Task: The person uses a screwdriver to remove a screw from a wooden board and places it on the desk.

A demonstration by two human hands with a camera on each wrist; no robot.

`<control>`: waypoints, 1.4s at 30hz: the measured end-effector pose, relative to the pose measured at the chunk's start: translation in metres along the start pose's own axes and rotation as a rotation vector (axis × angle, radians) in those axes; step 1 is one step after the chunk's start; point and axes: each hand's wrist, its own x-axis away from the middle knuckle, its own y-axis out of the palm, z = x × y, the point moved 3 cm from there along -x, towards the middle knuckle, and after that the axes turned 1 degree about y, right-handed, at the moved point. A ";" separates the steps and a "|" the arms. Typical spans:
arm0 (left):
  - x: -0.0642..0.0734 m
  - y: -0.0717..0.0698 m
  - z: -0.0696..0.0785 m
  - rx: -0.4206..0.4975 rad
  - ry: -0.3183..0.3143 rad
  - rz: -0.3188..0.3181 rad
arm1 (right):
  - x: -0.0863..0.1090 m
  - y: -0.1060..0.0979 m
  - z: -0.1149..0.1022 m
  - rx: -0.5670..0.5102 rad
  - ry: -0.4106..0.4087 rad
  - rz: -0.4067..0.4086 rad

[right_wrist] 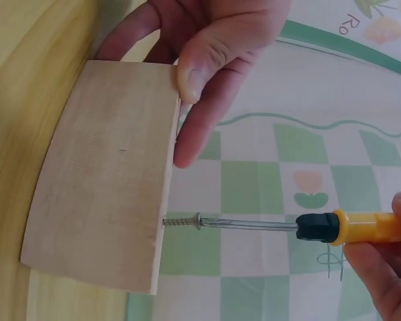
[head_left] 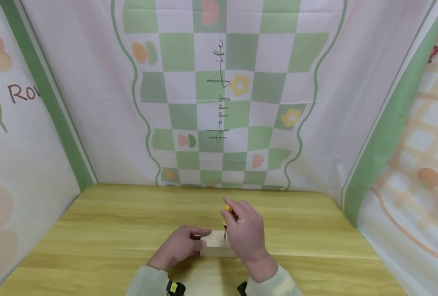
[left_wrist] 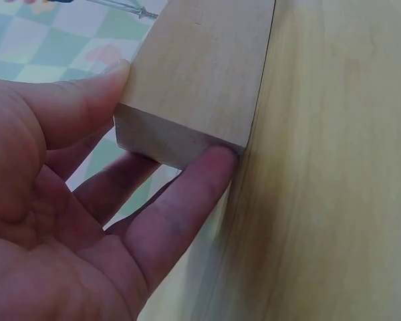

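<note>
A pale wooden block (head_left: 219,251) stands on the table in front of the person. The left hand (head_left: 180,247) grips its left end, with the thumb at the upper edge and the fingers around the end face (left_wrist: 154,137). In the right hand (head_left: 247,232) is a screwdriver (right_wrist: 364,227) with a yellow and black handle, pinched by thumb and fingers. Its thin metal shaft points down to the head of a screw (right_wrist: 182,221). That screw stands upright in the block's top face, its tip in the wood and much of its thread showing. Small marks dot the top face nearby.
The wood-grain table (head_left: 130,213) reaches back to a hanging cloth (head_left: 228,86) with green and white checks. More printed cloth hangs along the left (head_left: 19,164) and right (head_left: 418,164) sides. Dark straps with a small device (head_left: 175,287) circle the wrists.
</note>
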 end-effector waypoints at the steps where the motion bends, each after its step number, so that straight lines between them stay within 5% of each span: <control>1: 0.000 0.000 0.000 0.012 -0.004 -0.002 | -0.001 0.000 0.001 -0.008 0.004 -0.007; 6: -0.002 0.001 0.001 0.004 0.007 -0.007 | -0.008 -0.001 0.009 -0.095 0.024 -0.091; 14: -0.004 0.002 0.002 -0.010 0.005 -0.005 | -0.027 -0.005 0.034 -0.365 0.234 -0.510; 18: -0.004 0.002 0.003 -0.007 0.002 -0.007 | -0.031 -0.006 0.046 -0.513 0.340 -0.631; 22: -0.004 0.002 0.003 -0.026 0.003 -0.005 | -0.028 -0.005 0.048 -0.528 0.355 -0.567; 29: -0.003 0.000 0.002 -0.063 0.011 -0.004 | -0.008 0.000 0.022 -0.148 0.188 -0.222; 33: -0.003 -0.002 0.001 -0.084 0.010 0.000 | -0.003 0.003 0.008 0.001 0.073 -0.089; 37: -0.003 -0.002 0.001 -0.082 0.007 -0.008 | -0.002 0.005 -0.001 0.074 -0.033 -0.050; 42: -0.001 -0.002 0.001 -0.059 0.008 -0.016 | -0.004 0.005 -0.003 0.044 -0.065 -0.089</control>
